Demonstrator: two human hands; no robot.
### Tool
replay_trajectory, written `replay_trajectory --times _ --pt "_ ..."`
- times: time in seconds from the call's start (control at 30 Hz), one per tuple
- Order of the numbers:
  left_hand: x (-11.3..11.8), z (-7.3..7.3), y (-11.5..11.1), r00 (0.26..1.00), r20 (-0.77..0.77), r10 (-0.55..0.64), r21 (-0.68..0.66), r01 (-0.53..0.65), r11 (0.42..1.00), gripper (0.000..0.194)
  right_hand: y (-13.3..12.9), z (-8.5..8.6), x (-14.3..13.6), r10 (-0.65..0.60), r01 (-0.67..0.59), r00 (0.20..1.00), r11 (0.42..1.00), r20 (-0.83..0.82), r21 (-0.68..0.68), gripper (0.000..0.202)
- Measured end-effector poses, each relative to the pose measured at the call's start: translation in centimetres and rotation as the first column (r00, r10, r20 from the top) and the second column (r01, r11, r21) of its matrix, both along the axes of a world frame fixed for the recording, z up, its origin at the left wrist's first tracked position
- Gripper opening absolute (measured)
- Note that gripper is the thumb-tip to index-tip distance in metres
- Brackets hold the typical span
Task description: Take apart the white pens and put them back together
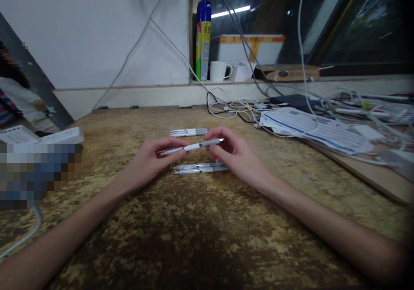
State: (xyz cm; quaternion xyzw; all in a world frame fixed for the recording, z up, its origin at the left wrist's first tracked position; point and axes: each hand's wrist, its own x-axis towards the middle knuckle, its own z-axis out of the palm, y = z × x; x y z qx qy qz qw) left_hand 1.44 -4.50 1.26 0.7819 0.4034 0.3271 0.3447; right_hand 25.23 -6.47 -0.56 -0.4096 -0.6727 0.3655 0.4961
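Observation:
A white pen with a grey grip and silver tip is held level above the table, its tip pointing right. My left hand pinches its rear half between thumb and fingers. Around the tip end, my right hand curves with thumb and forefinger apart; whether a fingertip touches the pen is unclear. Just below the hands lie two similar pens, side by side, their right ends partly hidden by my right hand. Farther back rests another small group of pens, also lying crosswise.
Worn wooden table. To the right are papers, a board and tangled cables. A power strip sits at left. On the back ledge stand a spray can and a white mug. Part of another person shows at far left.

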Motion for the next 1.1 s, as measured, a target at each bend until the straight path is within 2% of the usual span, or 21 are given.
replay_trajectory --times 0.17,0.3,0.43,0.53,0.63,0.73,0.87,1.0,1.1 --pt "-0.14 0.14 0.08 1.000 -0.003 0.020 0.003 -0.019 1.000 0.031 0.05 -0.08 0.06 0.049 -0.049 0.999 0.995 -0.004 -0.089 0.018" --pt "-0.04 0.12 0.02 1.000 0.000 0.009 0.004 -0.009 1.000 0.031 0.22 -0.22 0.48 0.012 -0.002 0.993 0.997 0.119 -0.082 0.040" --pt "0.01 0.08 0.05 1.000 0.003 0.007 -0.003 -0.007 1.000 0.032 0.39 -0.22 0.60 -0.017 0.016 0.996 1.000 0.093 0.006 0.018" --pt "0.00 0.13 0.10 1.000 0.006 0.011 0.004 -0.011 1.000 0.034 0.40 -0.17 0.49 -0.006 0.005 0.999 0.999 0.041 0.031 0.018" --pt "-0.04 0.13 0.15 1.000 0.000 -0.003 0.008 0.003 1.000 0.034 0.32 -0.08 0.40 0.040 -0.039 0.999 0.999 0.009 -0.035 0.018" --pt "-0.12 0.01 0.21 1.000 -0.009 -0.011 -0.001 0.011 1.000 0.032 0.20 0.05 0.39 0.044 -0.043 0.999 0.997 0.011 -0.059 0.017" --pt "-0.18 -0.18 0.18 1.000 -0.001 0.006 -0.011 -0.006 1.000 0.031 0.12 0.16 0.49 0.035 -0.035 0.999 0.999 0.035 0.003 0.015" --pt "0.02 -0.21 -0.03 1.000 -0.011 0.000 0.008 0.000 1.000 0.033 0.13 0.17 0.69 0.096 -0.094 0.995 0.995 0.037 -0.038 0.018" --pt "0.17 -0.18 -0.14 1.000 0.005 -0.007 0.006 0.007 1.000 0.033 0.21 0.25 0.86 0.076 -0.074 0.997 0.996 0.035 -0.045 0.022"
